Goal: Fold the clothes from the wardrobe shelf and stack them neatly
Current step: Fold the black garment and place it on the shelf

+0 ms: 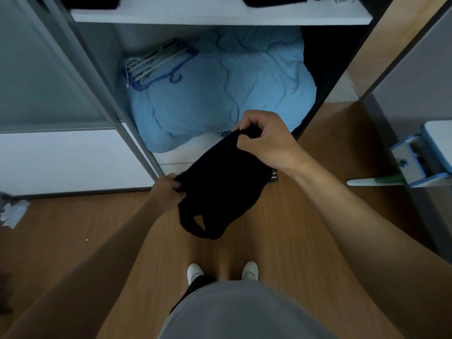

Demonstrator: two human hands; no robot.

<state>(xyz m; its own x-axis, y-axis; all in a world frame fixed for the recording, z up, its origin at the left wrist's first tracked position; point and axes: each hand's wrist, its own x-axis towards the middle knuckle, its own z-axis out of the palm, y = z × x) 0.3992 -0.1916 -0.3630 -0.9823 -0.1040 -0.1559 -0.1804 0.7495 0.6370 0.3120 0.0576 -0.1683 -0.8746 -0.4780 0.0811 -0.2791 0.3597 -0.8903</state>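
The wardrobe (102, 77) stands open ahead of the person. Inside it, a shelf (220, 14) runs across the top with clothes (274, 0) on it; below the shelf lies a duvet (232, 89), with hangers (156, 62) on its left part. In front of the wardrobe, over the floor (73, 228), a garment (220, 187) hangs between the left hand (168, 189) and the right hand (264, 138). Paper scraps (13, 212) lie on the floor left of the wardrobe's opening.
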